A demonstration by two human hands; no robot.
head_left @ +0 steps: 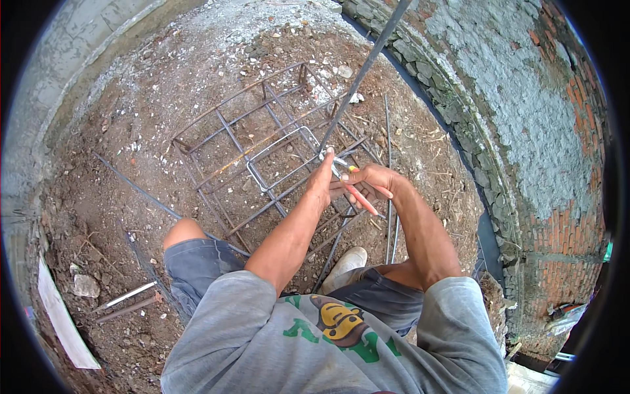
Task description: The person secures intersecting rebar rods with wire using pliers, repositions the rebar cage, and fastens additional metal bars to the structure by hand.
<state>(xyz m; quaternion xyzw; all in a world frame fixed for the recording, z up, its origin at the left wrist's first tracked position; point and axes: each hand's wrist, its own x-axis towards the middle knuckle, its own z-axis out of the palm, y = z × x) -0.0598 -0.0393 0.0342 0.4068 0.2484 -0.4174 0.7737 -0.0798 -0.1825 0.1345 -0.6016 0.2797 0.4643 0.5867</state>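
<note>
My right hand [375, 177] is closed around pincers [361, 197] with red-orange handles, and the metal jaws point toward my left hand. At the foot of a long, slanting steel bar [359, 85], my left hand [321, 177] is closed with its thumb against the bar; its other fingers are partly hidden near the pincers. Both hands are over a rebar cage [230, 134] of rusty, crossed rods lying on the ground. A bent rectangular stirrup [281, 146], paler than the rods, sits within the cage beside my left hand.
Loose steel rods [388, 131] lie right of the cage, and another rod [138, 187] runs to its left. Rubble covers the soil. A narrow water channel [482, 223] follows the stone-and-brick wall [525, 98] at right. A pale board [62, 315] is at lower left.
</note>
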